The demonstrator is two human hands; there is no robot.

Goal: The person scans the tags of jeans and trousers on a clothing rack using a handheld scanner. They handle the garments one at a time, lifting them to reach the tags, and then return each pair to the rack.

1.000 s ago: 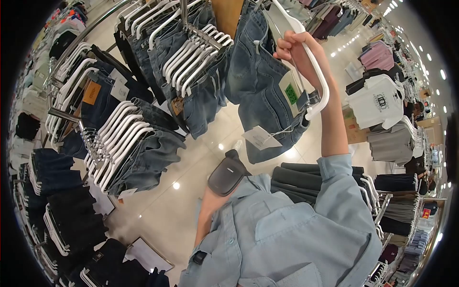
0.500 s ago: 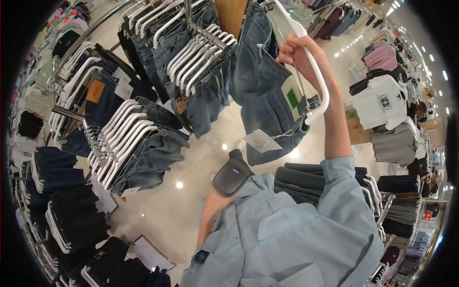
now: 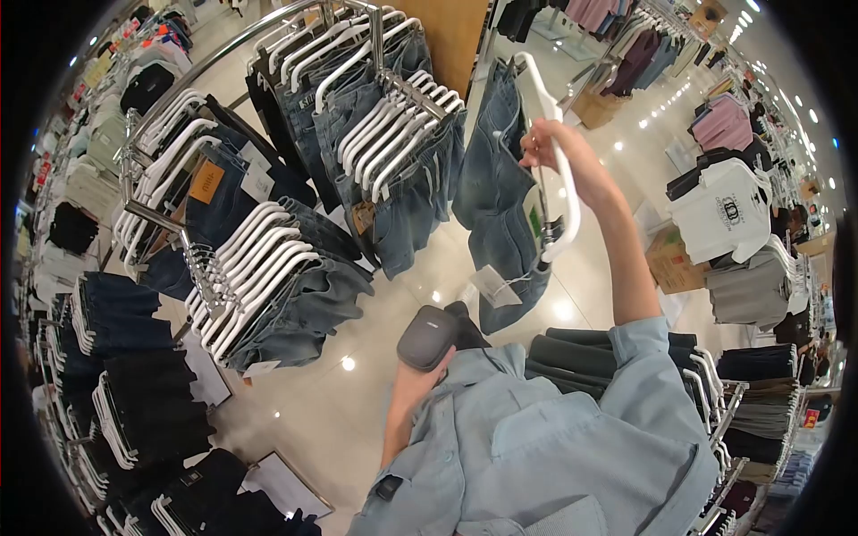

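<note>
My right hand [image 3: 556,147], reaching up and forward, is closed around the middle of a white hanger [image 3: 567,201]. From that hanger hang blue denim jeans [image 3: 500,174], with a white paper tag [image 3: 494,286] dangling near one clip. A green sticker shows partly behind the hanger. Lower down, near my body, my left hand [image 3: 418,380] grips a dark grey, rounded handheld device [image 3: 425,338]; most of its fingers are hidden behind the device. The device's kind is not clear, and it is apart from the jeans.
Denim on white hangers [image 3: 268,277] fills the metal rack [image 3: 147,214] ahead and left. Dark trousers [image 3: 156,402] hang at lower left. Dark garments [image 3: 572,357] hang beside my right sleeve. White and grey T-shirts [image 3: 724,210] and a cardboard box [image 3: 675,259] stand at right.
My right hand has carried the hanger and jeans farther from me and slightly left. The device in my left hand has tilted and shifted a little. The view has turned, sliding the racks rightward.
</note>
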